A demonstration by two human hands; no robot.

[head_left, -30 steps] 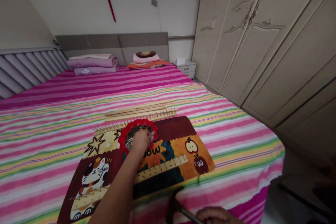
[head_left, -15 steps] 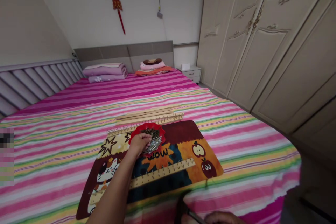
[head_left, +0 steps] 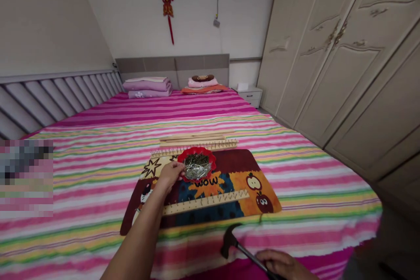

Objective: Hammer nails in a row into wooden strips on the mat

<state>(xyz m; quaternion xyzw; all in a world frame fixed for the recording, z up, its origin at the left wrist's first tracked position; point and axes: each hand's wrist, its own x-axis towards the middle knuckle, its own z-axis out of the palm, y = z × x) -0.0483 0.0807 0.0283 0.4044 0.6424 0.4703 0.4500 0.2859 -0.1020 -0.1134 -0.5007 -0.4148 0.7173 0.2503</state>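
My left hand [head_left: 172,174] is closed, fingertips pinched together at the left rim of a red scalloped bowl [head_left: 212,157]. Whatever lies between those fingertips is too small to make out. Dark nails [head_left: 197,159] and silvery nails [head_left: 201,171] fill the bowl. At the lower right, my right hand [head_left: 277,261] is wrapped round the handle of a claw hammer [head_left: 230,239], its dark head over the bed's near side. A wooden strip [head_left: 203,202] with a row of upright nails lies on the patterned mat [head_left: 229,216], in front of the bowl.
Behind the bowl, more nail-studded strips [head_left: 226,143] and plain wooden strips [head_left: 197,136] lie on the striped bedsheet [head_left: 295,170]. Folded purple bedding [head_left: 149,87] and a pink stack [head_left: 201,82] sit by the headboard [head_left: 200,64]. A wardrobe [head_left: 328,74] stands right.
My left hand has drawn back from over the nails to the bowl's left rim. More of the hammer and my right hand now shows. The view has shifted left.
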